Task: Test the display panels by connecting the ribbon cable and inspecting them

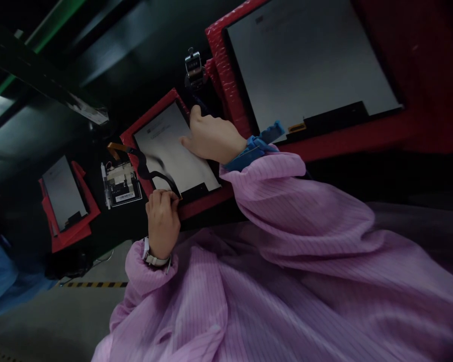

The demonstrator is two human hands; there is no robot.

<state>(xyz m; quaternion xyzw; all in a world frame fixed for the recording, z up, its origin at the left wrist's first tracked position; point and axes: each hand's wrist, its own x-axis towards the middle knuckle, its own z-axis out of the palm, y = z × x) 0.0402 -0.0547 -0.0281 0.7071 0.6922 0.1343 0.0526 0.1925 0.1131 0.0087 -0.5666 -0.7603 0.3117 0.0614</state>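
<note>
A display panel (173,146) with a pale, shiny back lies on a red bubble-wrap pad (136,131) in front of me. At its lower left edge, my left hand (163,218) is closed on the end of a black ribbon cable (142,168). The cable curves up over the panel and ends in an orange connector strip (117,148), near a small circuit board assembly (123,186). My right hand (215,138) hovers over or rests on the panel's right side, index finger stretched and thumb apart. Its other fingers are partly hidden. A blue strap circles the right wrist.
A larger-looking panel (309,60) lies on red wrap at the right. Another panel (62,191) sits on red wrap at the far left. A metal tally counter (194,68) stands behind. A dark rail (49,75) crosses the upper left. A blue sleeve (3,276) shows at the left edge.
</note>
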